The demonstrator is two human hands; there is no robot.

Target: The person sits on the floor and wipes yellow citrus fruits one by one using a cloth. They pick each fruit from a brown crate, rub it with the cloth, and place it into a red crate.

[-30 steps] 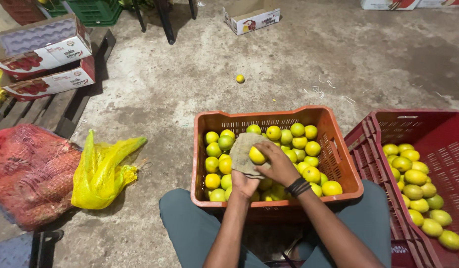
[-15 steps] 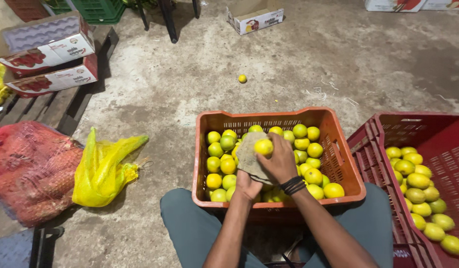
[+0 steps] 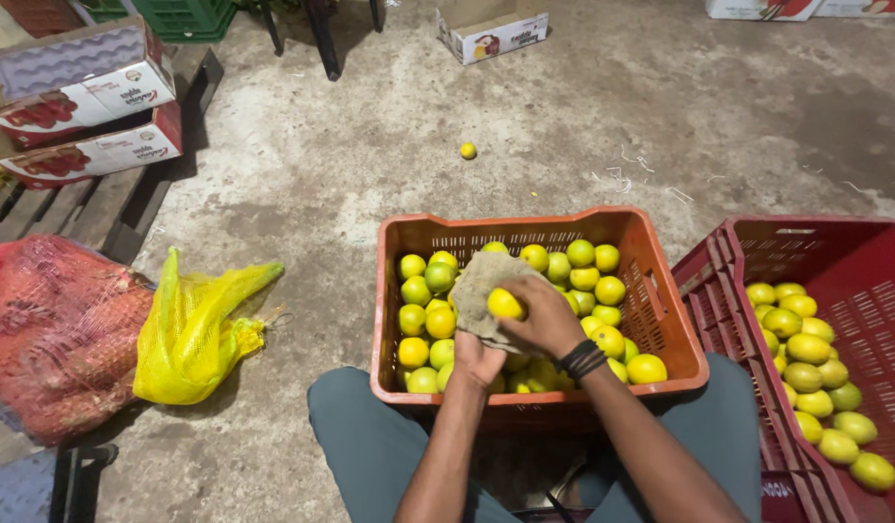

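Lemon (image 3: 503, 303) sits gripped in the right hand (image 3: 539, 320) against a cloth (image 3: 476, 291) held by the left hand (image 3: 478, 360), over the orange crate (image 3: 660, 320); white-and-red cartons (image 3: 79, 107) stack far left.

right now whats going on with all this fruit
A seated person is rubbing a yellow fruit with a rough cloth over an orange crate full of yellow-green fruit. The right hand grips the fruit, and the left hand holds the cloth from below. A red crate beside the person's right side holds more of the same fruit. One stray fruit lies on the concrete floor, and mesh sacks sit to the left.
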